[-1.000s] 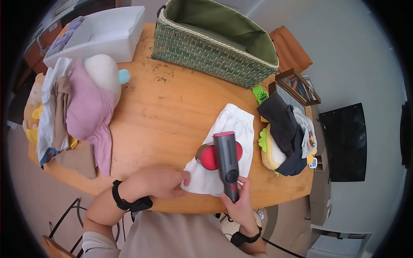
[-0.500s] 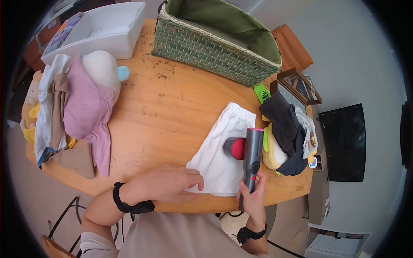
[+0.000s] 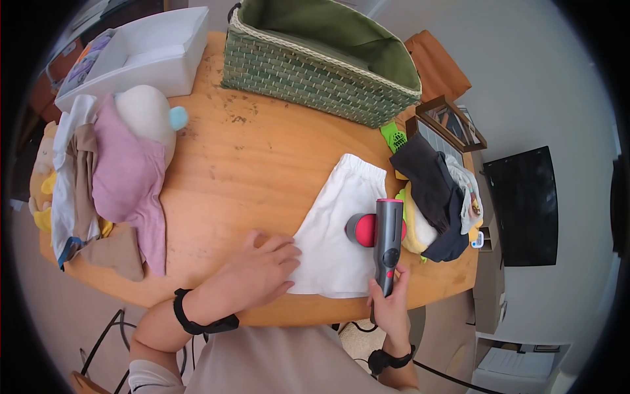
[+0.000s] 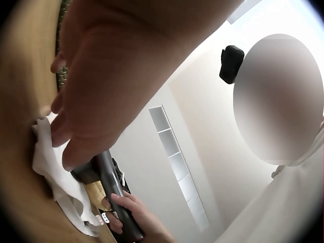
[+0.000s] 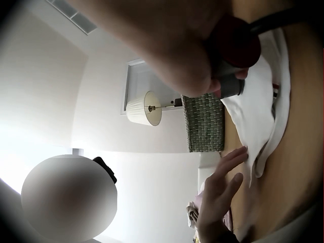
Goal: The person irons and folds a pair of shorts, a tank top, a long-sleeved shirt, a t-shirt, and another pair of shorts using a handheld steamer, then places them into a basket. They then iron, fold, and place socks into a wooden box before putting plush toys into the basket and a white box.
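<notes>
White shorts (image 3: 331, 253) with a gathered elastic waistband lie flat on the wooden table, the waistband pointing away from me. Fingers extended, my left hand (image 3: 256, 272) touches their left edge near the hem. My right hand (image 3: 392, 308) grips the handle of a grey and red handheld appliance (image 3: 388, 226), which overlaps the right side of the shorts. Its short round barrel with a red face points left. In the right wrist view a dark cord (image 5: 276, 21) leaves the handle's end. The left wrist view shows the right hand's fingers wrapped around the dark handle (image 4: 114, 182).
A green woven basket (image 3: 315, 88) stands at the back, beside a white bin (image 3: 147, 72). Plush toys and clothes, including a pink garment (image 3: 128, 174), are heaped at left. Dark clothes (image 3: 426, 184) lie over a yellow plush at right, near a wooden frame (image 3: 453, 121).
My right hand has carried the appliance rightward over the shorts, then held it nearly still. My left hand's fingers have straightened at the shorts' left edge.
</notes>
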`<state>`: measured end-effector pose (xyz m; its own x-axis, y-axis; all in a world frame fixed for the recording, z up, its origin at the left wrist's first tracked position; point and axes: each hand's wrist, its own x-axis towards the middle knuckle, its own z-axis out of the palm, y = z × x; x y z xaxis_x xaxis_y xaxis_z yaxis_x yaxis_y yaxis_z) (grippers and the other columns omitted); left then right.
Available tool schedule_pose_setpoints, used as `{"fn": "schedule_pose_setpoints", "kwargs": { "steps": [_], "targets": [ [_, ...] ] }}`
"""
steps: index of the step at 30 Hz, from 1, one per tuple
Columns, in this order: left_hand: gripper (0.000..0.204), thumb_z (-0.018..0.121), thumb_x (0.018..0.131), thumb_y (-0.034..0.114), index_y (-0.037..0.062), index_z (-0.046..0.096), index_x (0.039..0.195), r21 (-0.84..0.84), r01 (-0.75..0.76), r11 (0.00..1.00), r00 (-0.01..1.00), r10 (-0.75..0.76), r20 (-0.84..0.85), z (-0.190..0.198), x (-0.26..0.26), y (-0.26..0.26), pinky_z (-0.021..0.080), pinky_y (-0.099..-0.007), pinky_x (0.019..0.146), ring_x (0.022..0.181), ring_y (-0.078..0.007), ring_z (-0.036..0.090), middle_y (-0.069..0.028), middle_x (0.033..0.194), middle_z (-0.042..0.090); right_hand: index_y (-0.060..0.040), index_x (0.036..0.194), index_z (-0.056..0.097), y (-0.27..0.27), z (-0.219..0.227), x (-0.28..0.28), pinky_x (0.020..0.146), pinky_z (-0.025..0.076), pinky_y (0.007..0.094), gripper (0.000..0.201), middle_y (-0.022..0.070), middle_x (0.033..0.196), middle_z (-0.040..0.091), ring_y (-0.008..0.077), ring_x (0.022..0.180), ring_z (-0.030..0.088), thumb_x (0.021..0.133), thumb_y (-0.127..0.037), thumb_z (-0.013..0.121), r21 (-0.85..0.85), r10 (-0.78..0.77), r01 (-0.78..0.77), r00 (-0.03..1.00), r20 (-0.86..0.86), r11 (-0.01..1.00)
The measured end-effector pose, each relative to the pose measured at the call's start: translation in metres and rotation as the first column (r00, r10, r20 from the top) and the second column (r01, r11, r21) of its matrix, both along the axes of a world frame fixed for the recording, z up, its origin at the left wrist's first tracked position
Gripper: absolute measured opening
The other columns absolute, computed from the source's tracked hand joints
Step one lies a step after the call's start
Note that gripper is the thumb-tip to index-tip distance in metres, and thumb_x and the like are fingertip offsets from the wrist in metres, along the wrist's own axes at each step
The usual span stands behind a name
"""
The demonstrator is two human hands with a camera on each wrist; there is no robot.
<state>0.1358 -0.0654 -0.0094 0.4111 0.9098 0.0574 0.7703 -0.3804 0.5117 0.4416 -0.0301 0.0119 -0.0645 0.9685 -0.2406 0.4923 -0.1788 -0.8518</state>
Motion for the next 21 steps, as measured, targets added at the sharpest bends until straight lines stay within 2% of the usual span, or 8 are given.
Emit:
{"fn": "schedule_pose_setpoints", "kwargs": {
  "steps": [2,3,4,6,7,11,15,21],
  "targets": [
    [0.038,0.069,0.092,0.026,0.0042,0.066,0.122,0.028,0.211,0.977,0.952,-0.212,0.222,-0.007,-0.002,0.003,0.042,-0.0440,0.109,0.126,-0.0257,0.057,-0.0082,0.134,0.062,-0.0059,0.136,0.029,-0.011,0.003,-0.004,0.049,0.045,0.0243,0.051,0.0063,0.088,0.058,0.0091,0.056,0.055,0.096,-0.001,0.061,0.004,0.078,-0.078,0.997,0.016,0.997],
    [0.038,0.069,0.092,0.026,0.0042,0.066,0.122,0.027,0.211,0.977,0.952,-0.212,0.223,-0.005,-0.001,0.002,0.042,-0.0440,0.109,0.126,-0.0257,0.057,-0.0082,0.134,0.062,-0.0058,0.137,0.029,-0.015,-0.010,0.003,0.049,0.045,0.0241,0.054,0.0066,0.090,0.059,0.0084,0.057,0.055,0.095,-0.001,0.063,0.097,0.181,-0.188,0.981,0.072,0.977],
    [0.036,0.068,0.093,0.025,0.0030,0.066,0.121,-0.048,0.251,0.967,0.943,-0.233,0.238,-0.001,0.002,0.001,0.042,-0.0423,0.111,0.125,-0.0270,0.058,-0.0094,0.132,0.063,-0.0058,0.137,0.029,-0.017,-0.009,-0.002,0.049,0.045,0.0241,0.054,0.0066,0.090,0.059,0.0084,0.057,0.055,0.095,-0.001,0.063,0.096,0.178,-0.184,0.981,0.072,0.978],
    [0.034,0.066,0.094,0.023,0.0018,0.066,0.120,-0.123,0.300,0.946,0.931,-0.262,0.254,-0.004,0.006,-0.003,0.042,-0.0407,0.114,0.124,-0.0284,0.060,-0.0105,0.130,0.064,-0.0008,0.137,0.034,-0.023,-0.003,-0.020,0.075,0.048,0.0289,0.057,0.0113,0.102,0.062,0.0128,0.083,0.057,0.093,-0.009,0.070,-0.101,0.179,-0.177,0.984,0.018,0.979],
    [0.033,0.065,0.094,0.023,0.0013,0.065,0.120,-0.142,0.288,0.947,0.927,-0.238,0.290,-0.010,0.007,-0.004,0.043,-0.0405,0.114,0.124,-0.0290,0.059,-0.0106,0.131,0.064,-0.0002,0.137,0.034,-0.021,0.001,-0.028,0.076,0.049,0.0303,0.057,0.0112,0.102,0.063,0.0143,0.083,0.058,0.093,-0.010,0.070,-0.169,0.210,-0.197,0.976,0.059,0.966],
    [0.032,0.064,0.095,0.021,0.0014,0.065,0.120,-0.236,0.283,0.929,0.934,-0.212,0.288,-0.012,0.006,-0.007,0.044,-0.0393,0.114,0.123,-0.0290,0.060,-0.0103,0.133,0.063,0.0003,0.136,0.034,-0.002,-0.015,-0.039,0.070,0.049,0.0303,0.055,0.0106,0.093,0.063,0.0148,0.079,0.061,0.095,-0.012,0.068,0.037,0.211,-0.214,0.976,0.058,0.976],
    [0.031,0.064,0.096,0.021,0.0045,0.065,0.121,-0.188,0.253,0.949,0.947,-0.203,0.248,-0.013,0.006,-0.010,0.049,-0.0399,0.108,0.122,-0.0278,0.062,-0.0080,0.135,0.063,0.0006,0.135,0.035,0.031,-0.010,-0.061,0.054,0.048,0.0303,0.053,0.0090,0.086,0.060,0.0144,0.060,0.060,0.095,-0.012,0.067,0.001,0.157,-0.157,0.988,0.011,0.988],
    [0.028,0.065,0.095,0.023,0.0092,0.067,0.119,-0.249,0.239,0.939,0.961,-0.193,0.196,0.002,0.003,-0.006,0.057,-0.0413,0.091,0.119,-0.0265,0.064,-0.0027,0.135,0.064,0.0014,0.134,0.036,0.062,-0.012,-0.077,0.052,0.046,0.0301,0.052,0.0090,0.083,0.060,0.0131,0.058,0.058,0.095,-0.014,0.067,0.074,0.163,-0.162,0.987,0.004,0.984]
  ]
}}
